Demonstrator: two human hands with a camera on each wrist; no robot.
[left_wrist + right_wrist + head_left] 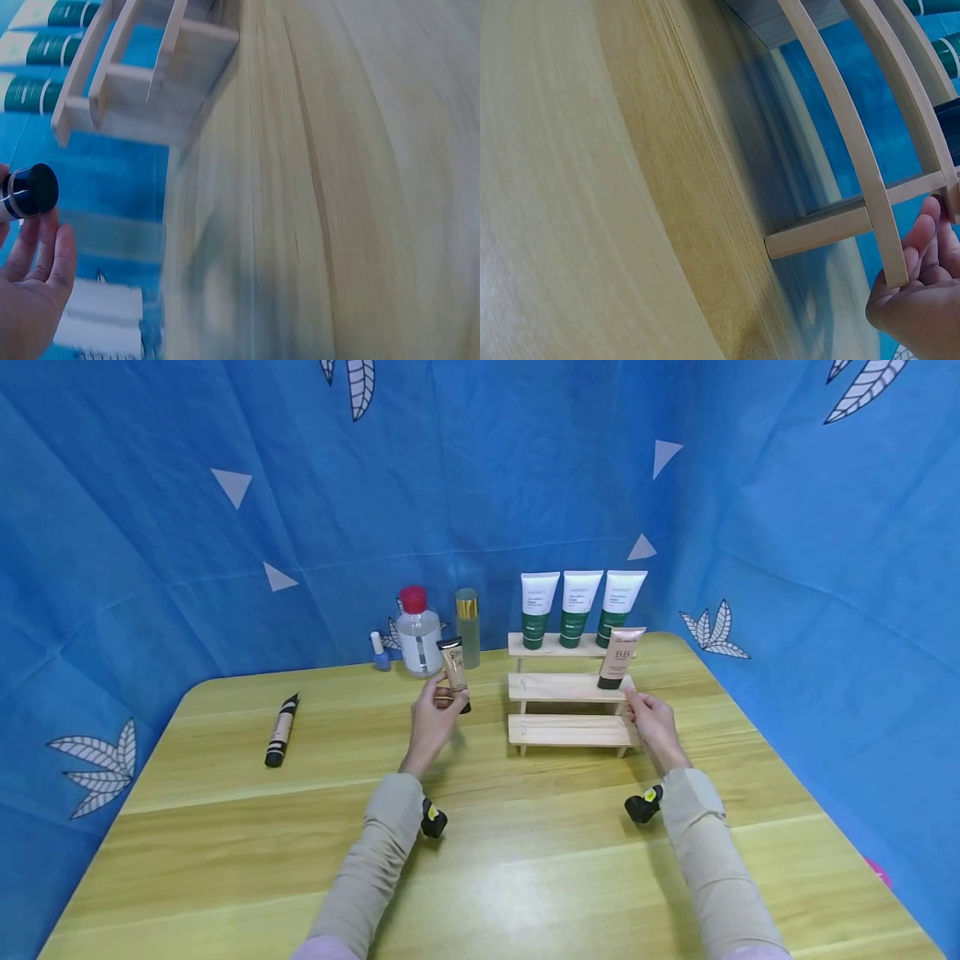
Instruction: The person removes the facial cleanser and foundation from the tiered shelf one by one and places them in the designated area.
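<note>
My left hand [432, 725] pinches a small gold tube [454, 667] with black ends, upright above the table in front of the bottles. In the left wrist view its black cap [36, 189] shows beside the fingertips. At the right end of a three-tier wooden display stand [555, 727], my right hand [654, 723] grips the side with curled fingers, by the middle tier. A pink BB cream tube [619, 656] stands cap-down on that tier's right end. Three white-and-green tubes [577, 606] stand in a row on the top tier.
Behind my left hand stand a red-capped clear bottle [418, 639], a gold-capped bottle [469, 635] and a small blue nail polish bottle [380, 653]. A black-and-pink tube [282, 731] lies on the table's left side. Blue cloth [465, 485] hangs behind the table.
</note>
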